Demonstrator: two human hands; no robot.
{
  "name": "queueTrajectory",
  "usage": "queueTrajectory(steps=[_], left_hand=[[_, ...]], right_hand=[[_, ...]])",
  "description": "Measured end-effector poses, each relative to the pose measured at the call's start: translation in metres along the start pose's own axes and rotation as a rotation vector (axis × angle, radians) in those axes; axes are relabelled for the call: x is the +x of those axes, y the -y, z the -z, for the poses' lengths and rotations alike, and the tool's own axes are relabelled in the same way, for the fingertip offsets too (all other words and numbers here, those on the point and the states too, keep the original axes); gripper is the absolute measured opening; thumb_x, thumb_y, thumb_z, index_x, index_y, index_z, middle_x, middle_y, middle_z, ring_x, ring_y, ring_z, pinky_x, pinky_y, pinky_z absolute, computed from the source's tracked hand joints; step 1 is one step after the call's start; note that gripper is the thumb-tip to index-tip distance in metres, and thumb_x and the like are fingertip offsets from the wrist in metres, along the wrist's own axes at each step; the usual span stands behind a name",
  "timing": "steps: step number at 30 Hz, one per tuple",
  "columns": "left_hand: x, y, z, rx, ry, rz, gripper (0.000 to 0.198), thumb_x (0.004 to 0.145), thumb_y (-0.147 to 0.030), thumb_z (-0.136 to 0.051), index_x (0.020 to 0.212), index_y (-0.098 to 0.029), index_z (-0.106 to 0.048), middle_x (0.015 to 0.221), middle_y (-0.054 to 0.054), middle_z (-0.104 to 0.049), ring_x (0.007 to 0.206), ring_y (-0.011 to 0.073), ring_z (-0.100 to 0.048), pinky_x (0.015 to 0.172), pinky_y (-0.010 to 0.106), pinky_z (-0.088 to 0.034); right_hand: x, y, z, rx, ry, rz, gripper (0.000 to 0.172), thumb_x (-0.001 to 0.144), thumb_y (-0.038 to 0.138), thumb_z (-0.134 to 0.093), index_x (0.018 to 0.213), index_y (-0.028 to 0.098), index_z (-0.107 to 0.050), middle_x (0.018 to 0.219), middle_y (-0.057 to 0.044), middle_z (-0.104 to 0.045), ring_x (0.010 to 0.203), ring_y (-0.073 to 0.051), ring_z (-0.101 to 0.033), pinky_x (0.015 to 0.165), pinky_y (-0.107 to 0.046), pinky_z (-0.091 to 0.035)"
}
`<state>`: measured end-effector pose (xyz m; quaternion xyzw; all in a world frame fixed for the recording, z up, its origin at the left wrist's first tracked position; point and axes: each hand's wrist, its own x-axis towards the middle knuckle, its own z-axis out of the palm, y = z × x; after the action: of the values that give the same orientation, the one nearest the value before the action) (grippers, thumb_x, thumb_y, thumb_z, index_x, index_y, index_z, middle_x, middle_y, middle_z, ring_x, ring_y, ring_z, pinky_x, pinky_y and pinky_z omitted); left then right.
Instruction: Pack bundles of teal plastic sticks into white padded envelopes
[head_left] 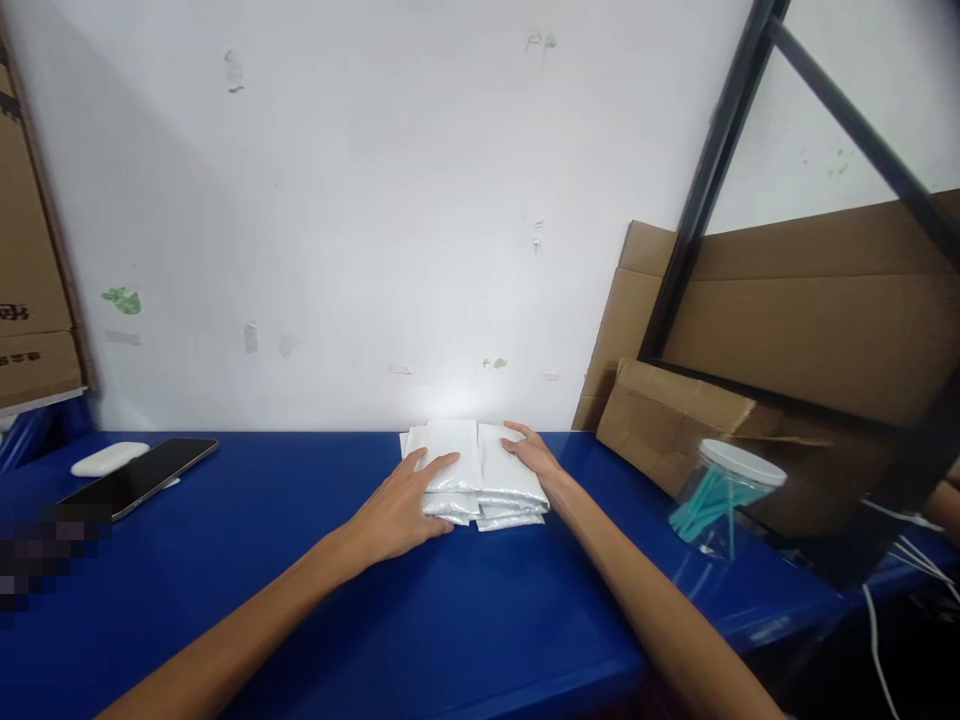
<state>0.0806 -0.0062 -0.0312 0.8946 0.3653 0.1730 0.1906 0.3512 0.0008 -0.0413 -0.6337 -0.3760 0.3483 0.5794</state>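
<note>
Two side-by-side stacks of flat white plastic packets (454,440) lie near the back edge of the blue table, against the wall. My left hand (405,505) grips the left stack at its near left side, fingers over the top and thumb low at the front. On the right stack, my right hand (534,455) holds the far right side, its thumb and fingers bent over the top. The palm side and some fingers of the right hand are hidden. What the packets contain cannot be seen.
The blue table (300,620) carries a black phone (142,475) and a white case (110,459) at left. At right stand a clear jar (712,505) with teal sticks and a white lid, folded cardboard (660,410) and a dark metal frame (701,190). White cables (874,640) hang beyond the table's edge.
</note>
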Motion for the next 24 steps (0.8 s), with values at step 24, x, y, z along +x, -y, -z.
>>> queueTrajectory(steps=[24], left_hand=[[-0.007, -0.008, -0.005, -0.012, -0.06, -0.048, 0.067, 0.091, -0.069, -0.02, 0.149, -0.037, -0.028, 0.16, 0.002, -0.019, 0.146, 0.0327, -0.012, 0.114, 0.054, -0.019]], right_hand=[[0.025, -0.009, 0.026, -0.224, -0.067, 0.091, 0.045, 0.071, 0.032, -0.07, 0.114, 0.023, -0.065, 0.099, -0.002, -0.069, 0.086, -0.02, -0.061, 0.077, -0.027, -0.045]])
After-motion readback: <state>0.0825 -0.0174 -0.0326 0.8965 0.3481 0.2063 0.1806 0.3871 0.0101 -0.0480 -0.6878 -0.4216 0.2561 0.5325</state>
